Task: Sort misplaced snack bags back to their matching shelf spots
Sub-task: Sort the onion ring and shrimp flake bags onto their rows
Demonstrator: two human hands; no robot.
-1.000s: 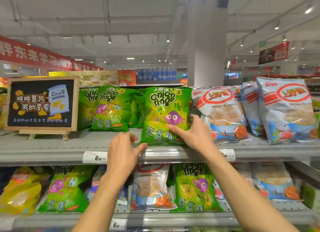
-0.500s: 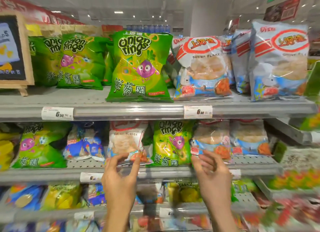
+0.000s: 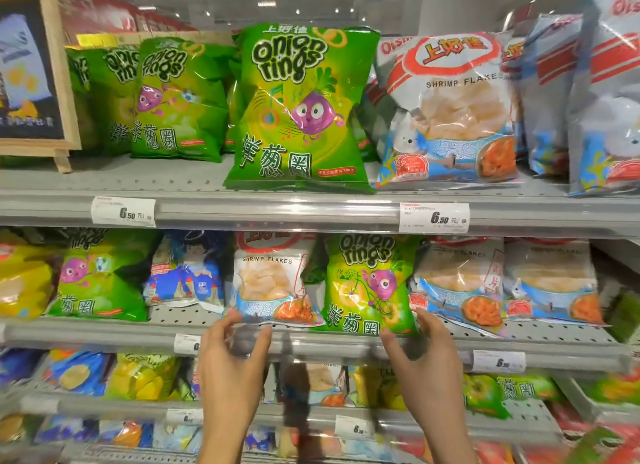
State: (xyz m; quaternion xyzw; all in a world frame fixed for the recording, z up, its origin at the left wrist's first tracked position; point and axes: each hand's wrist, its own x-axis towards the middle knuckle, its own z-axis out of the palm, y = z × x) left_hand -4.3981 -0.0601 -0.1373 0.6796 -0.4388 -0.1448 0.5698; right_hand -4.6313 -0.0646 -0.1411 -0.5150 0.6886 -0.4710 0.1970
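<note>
Both hands have dropped off the top shelf and down to the middle one! Left hand [image 3: 235,363] first: fingers spread and loose, holding nothing, its fingertips right at the bottom edge of the shrimp flakes bag [image 3: 273,283] just above it. Up and away from both hands, the onion rings bag [image 3: 301,107] now stands alone on the top shelf among its green kin — that one looks sorted. Right hand [image 3: 420,356]: also spread and empty, fingertips brushing the lower edge of the green onion rings bag [image 3: 369,287] wedged among shrimp flakes. That misfit looks like the next pick.
</note>
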